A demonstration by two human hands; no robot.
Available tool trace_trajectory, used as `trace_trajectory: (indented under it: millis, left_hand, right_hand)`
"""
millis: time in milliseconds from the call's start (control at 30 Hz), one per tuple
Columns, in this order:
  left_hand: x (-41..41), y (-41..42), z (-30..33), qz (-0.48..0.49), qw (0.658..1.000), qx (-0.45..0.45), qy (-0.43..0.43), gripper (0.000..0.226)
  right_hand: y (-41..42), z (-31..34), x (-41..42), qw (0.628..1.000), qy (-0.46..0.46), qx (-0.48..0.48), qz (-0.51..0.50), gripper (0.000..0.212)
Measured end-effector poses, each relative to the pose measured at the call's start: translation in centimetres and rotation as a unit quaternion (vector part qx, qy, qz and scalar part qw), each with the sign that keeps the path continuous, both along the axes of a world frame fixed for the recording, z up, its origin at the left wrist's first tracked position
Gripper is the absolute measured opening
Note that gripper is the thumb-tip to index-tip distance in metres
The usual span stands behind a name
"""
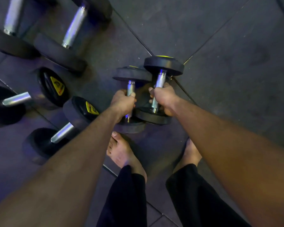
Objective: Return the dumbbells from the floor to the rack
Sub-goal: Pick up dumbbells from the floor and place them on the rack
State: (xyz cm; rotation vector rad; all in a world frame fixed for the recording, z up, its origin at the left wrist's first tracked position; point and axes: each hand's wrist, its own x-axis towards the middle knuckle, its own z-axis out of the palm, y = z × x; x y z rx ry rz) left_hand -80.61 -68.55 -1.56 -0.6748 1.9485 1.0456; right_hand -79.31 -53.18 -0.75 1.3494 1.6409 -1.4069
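Note:
Two small black dumbbells with steel handles sit side by side in the middle of the view, just ahead of my bare feet. My left hand (123,102) is wrapped around the handle of the left small dumbbell (131,74). My right hand (164,97) grips the handle of the right small dumbbell (164,65), whose far plate has a yellow face. Whether either dumbbell still touches the dark rubber floor cannot be told. No rack is in view.
Several bigger black dumbbells lie on the floor at left: two at the top left (74,27), one with a yellow label at mid left (51,86), another nearer my left foot (79,108). Dark floor tiles (228,66) spread to the right.

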Motion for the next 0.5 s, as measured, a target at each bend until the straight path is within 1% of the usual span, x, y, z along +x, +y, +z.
trace_trajectory:
  millis: [67, 167, 333, 433, 500]
  left_hand:
    - [0.0, 0.3, 0.1, 0.002, 1.000, -0.004, 0.002, 0.015]
    - [0.1, 0.4, -0.1, 0.004, 1.000, -0.008, 0.004, 0.018]
    - [0.4, 0.5, -0.2, 0.023, 1.000, -0.008, -0.007, 0.013]
    - [0.2, 0.6, 0.0, 0.023, 0.999, 0.018, -0.034, 0.020]
    - [-0.3, 0.4, 0.3, 0.027, 0.996, 0.051, -0.066, 0.023]
  right_hand:
    - [1.1, 0.2, 0.2, 1.000, 0.003, 0.009, 0.014, 0.021]
    - [3.8, 0.7, 0.9, 0.999, 0.010, 0.016, 0.050, 0.020]
    - [7.5, 1.1, 2.0, 0.990, -0.018, 0.049, 0.133, 0.020]
    - [8.3, 1.0, 2.3, 0.984, -0.018, 0.062, 0.167, 0.024]
    - [8.1, 1.2, 2.3, 0.980, -0.017, 0.050, 0.192, 0.031]
